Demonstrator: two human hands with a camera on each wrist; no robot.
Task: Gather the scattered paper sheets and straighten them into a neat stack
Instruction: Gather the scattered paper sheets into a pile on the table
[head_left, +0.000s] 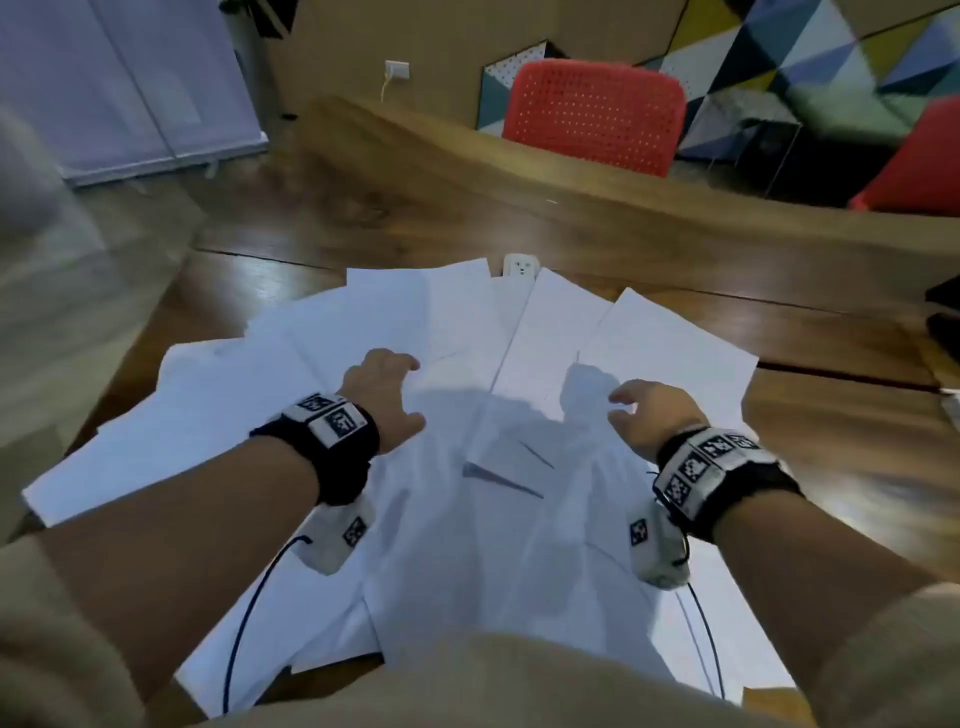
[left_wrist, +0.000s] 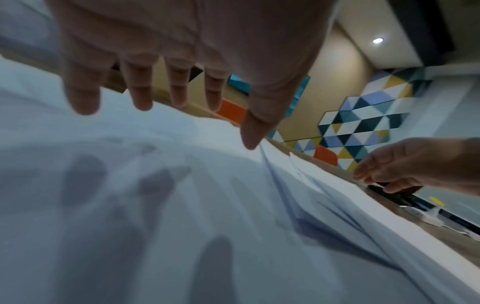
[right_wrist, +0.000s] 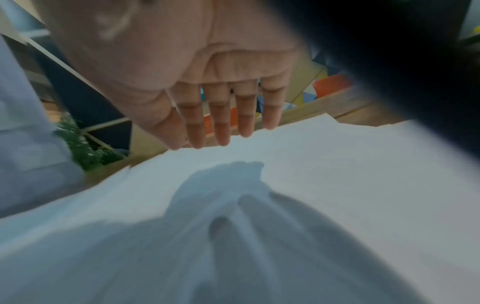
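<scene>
Several white paper sheets (head_left: 467, 332) lie fanned and overlapping across the wooden table (head_left: 831, 415), from the near edge to the middle. My left hand (head_left: 389, 384) hovers palm down over the sheets left of centre, its fingers (left_wrist: 140, 90) spread and straight above the paper (left_wrist: 130, 205). My right hand (head_left: 649, 410) hovers over the sheets on the right, its fingers (right_wrist: 221, 127) straight and close together above the paper (right_wrist: 337, 174). Neither hand holds anything. The right hand (left_wrist: 405, 164) also shows in the left wrist view.
A white socket (head_left: 519, 267) sits in the table just beyond the sheets. A red chair (head_left: 592, 114) stands behind the far table edge, and a second red chair (head_left: 914, 166) at the right. Dark objects (head_left: 943, 312) lie at the table's right edge.
</scene>
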